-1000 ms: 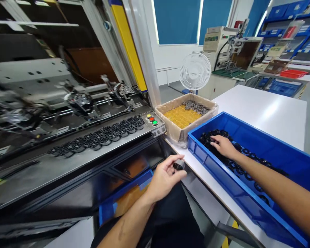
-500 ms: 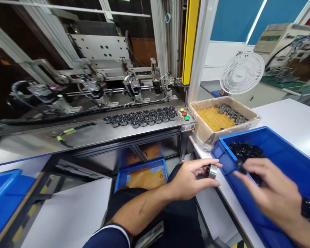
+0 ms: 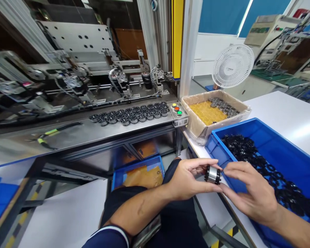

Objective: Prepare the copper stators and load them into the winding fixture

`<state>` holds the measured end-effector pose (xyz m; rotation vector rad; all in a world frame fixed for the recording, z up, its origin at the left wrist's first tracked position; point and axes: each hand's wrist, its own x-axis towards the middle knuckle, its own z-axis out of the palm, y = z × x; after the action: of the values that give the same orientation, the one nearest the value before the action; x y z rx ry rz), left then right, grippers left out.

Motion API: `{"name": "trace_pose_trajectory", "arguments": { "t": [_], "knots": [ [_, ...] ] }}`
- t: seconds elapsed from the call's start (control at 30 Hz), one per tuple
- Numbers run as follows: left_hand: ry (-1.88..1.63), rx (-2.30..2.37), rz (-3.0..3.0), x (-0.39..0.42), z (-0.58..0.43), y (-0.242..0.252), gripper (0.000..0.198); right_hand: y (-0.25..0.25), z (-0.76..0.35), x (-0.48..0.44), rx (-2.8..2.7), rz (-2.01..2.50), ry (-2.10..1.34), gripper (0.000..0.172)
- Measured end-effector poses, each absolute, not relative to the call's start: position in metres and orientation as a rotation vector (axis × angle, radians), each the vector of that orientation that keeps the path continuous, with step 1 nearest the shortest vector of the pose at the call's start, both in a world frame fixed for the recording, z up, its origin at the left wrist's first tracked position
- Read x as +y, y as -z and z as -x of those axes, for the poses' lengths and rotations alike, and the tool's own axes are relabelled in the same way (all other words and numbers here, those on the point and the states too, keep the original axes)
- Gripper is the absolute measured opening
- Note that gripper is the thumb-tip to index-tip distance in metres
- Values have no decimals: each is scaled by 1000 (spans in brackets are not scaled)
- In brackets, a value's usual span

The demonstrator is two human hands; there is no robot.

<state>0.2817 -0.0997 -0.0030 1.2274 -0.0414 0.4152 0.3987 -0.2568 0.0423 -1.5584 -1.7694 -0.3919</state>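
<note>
Between both hands is a small metal ring with black toothed parts at its two ends (image 3: 212,175). My left hand (image 3: 189,179) grips it from the left, thumb below and fingers above. From the right, my right hand (image 3: 250,189) has its thumb and fingertips at the ring's right end, closed around the black part. Under and beyond my right hand, the blue bin (image 3: 279,137) holds many loose black plastic parts (image 3: 263,165). Rows of similar ring assemblies (image 3: 134,114) stand on the metal ledge of the machine.
A lined carton (image 3: 196,130) with grey parts stands behind the bin, beside a button box (image 3: 180,120). Green-handled pliers (image 3: 50,132) lie at the ledge's left. A white fan (image 3: 232,65) stands farther back. A low blue tray (image 3: 116,179) sits below the ledge.
My right hand has moved left from over the bin to the ring, bringing a black part to its right end. The view has shifted slightly to the right.
</note>
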Motion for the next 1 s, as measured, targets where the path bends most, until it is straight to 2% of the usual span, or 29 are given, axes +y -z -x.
{"name": "trace_pose_trajectory", "arguments": {
  "t": [0.27, 0.6, 0.83, 1.0],
  "knots": [
    [-342, 9, -1120, -100, -278, 1, 62, -42, -401, -259, -1856, 1546, 460, 40],
    [-148, 81, -1104, -93, -276, -1, 64, -35, -406, -265, -2015, 1479, 510, 44],
    [-190, -15, -1207, -96, -274, 2, 66, -34, -406, -261, -1951, 1515, 532, 42],
    [-316, -225, -1422, -100, -264, 0, 56, -51, -411, -257, -1694, 1707, 153, 47]
  ]
}}
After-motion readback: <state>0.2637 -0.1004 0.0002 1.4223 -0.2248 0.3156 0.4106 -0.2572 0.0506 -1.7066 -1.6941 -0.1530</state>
